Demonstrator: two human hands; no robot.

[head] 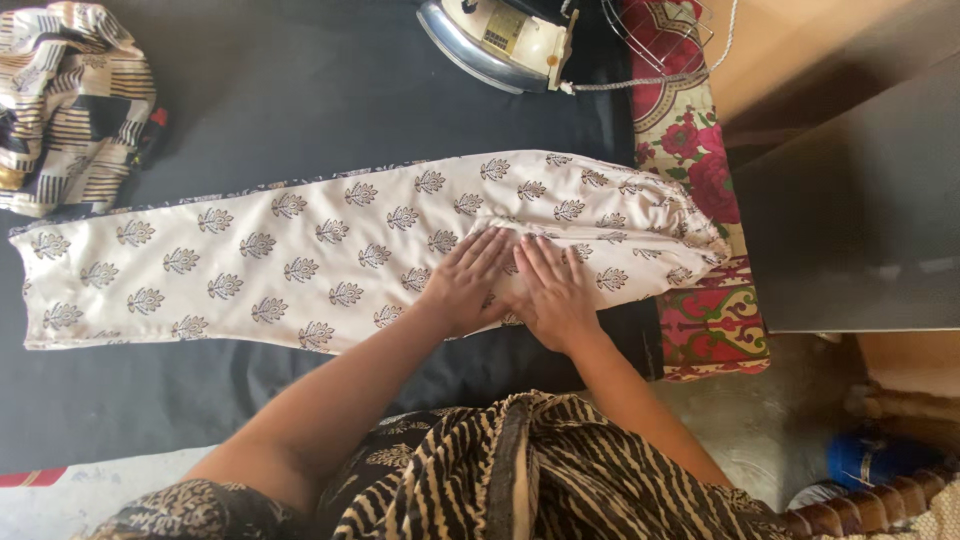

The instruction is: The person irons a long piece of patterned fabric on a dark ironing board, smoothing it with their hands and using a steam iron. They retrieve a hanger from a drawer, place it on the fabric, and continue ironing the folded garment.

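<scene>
**Both hands flat on the printed trousers**

I see both my hands lying flat on the cream printed trousers (330,255), which are spread on the black ironing cloth (300,110). The left hand (465,280) and the right hand (553,290) are side by side, almost touching, with fingers straight, close together and pointing away from me. Neither hand pinches or holds anything; the palms only press on the fabric.

The long axis of the garment goes from left to right across my view. The gathered waist end is on my right, near the red floral cloth (700,150), and the leg end reaches far out to my left. So most of the length lies on the side of the left hand, and the right hand is nearer to the waist.

An iron (495,40) stands beyond the trousers, well apart from both hands. A striped folded cloth (75,100) sits at the far left.
</scene>
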